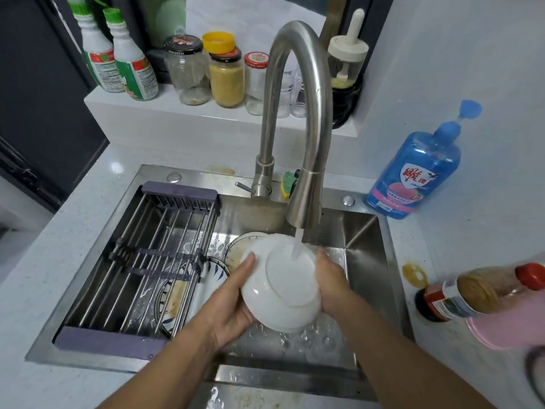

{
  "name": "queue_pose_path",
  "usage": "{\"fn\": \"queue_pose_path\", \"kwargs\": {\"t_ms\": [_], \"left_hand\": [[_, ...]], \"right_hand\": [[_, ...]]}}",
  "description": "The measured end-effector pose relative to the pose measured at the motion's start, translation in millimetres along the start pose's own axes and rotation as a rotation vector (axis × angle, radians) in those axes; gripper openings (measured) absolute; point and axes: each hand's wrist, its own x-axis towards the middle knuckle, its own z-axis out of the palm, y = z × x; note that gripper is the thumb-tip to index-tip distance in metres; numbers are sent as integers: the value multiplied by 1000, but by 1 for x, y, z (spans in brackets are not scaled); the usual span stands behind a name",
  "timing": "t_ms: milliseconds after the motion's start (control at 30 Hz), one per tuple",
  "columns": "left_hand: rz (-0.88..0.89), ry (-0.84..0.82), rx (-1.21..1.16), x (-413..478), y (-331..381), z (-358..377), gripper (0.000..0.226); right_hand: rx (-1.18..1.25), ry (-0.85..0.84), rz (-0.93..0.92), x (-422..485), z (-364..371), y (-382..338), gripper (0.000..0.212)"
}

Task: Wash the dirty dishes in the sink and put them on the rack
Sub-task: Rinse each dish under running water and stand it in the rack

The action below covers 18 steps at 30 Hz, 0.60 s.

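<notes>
Dishes point(174, 293) smeared with brown lie in the left half of the sink point(365, 246), under the metal bars of a rack point(132, 261) that spans that side from the back rim to the front rim. Behind it, a ledge point(124, 104) carries two green-capped bottles point(118, 66) and then a row of jars point(224, 75). A blue-patterned plate point(216, 271) shows at the rack's right edge, and a soiled plate point(236, 249) lies just behind the bowl.

The left hand point(230, 308) holds the white bowl point(283, 287) from its left side. The thumb lies along the outer wall and the other fingers are curled underneath, out of sight. The bowl is held above the sink floor, right of the rack, tilted with its base toward the camera. Water point(298, 243) from the faucet point(295, 113) falls onto that base. The right hand point(330, 278) clasps the bowl's right side, with its fingers point(323, 258) wrapped round the rim.

A yellow and green sponge point(286, 184) stands on the sink's back rim, beside the faucet. Farther right, on the desk point(413, 240), stands a blue soap bottle point(413, 172) with a pump. Near the right edge are a red-capped sauce bottle point(460, 293) and a pink round object point(507, 323); both are blurred.
</notes>
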Motion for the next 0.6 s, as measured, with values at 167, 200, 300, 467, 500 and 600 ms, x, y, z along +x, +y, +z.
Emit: {"fn": "queue_pose_path", "kwargs": {"t_ms": [167, 200, 300, 467, 500, 600], "left_hand": [[-152, -19, 134, 12, 25, 6, 55], [-133, 9, 114, 12, 21, 9, 53], [-44, 95, 14, 14, 4, 19, 44], [131, 294, -115, 29, -31, 27, 42], [148, 330, -147, 31, -35, 28, 43], [146, 313, -227, 31, -36, 27, 46]], "right_hand": [[-178, -56, -113, -1, -5, -17, 53], [-186, -21, -162, -1, -2, -17, 51], [-203, 55, -256, -12, 13, -6, 45], [-405, 212, -312, -32, 37, 14, 45], [-475, 206, -358, -41, 42, 17, 47], [-614, 223, -574, -63, 47, 28, 48]]}}
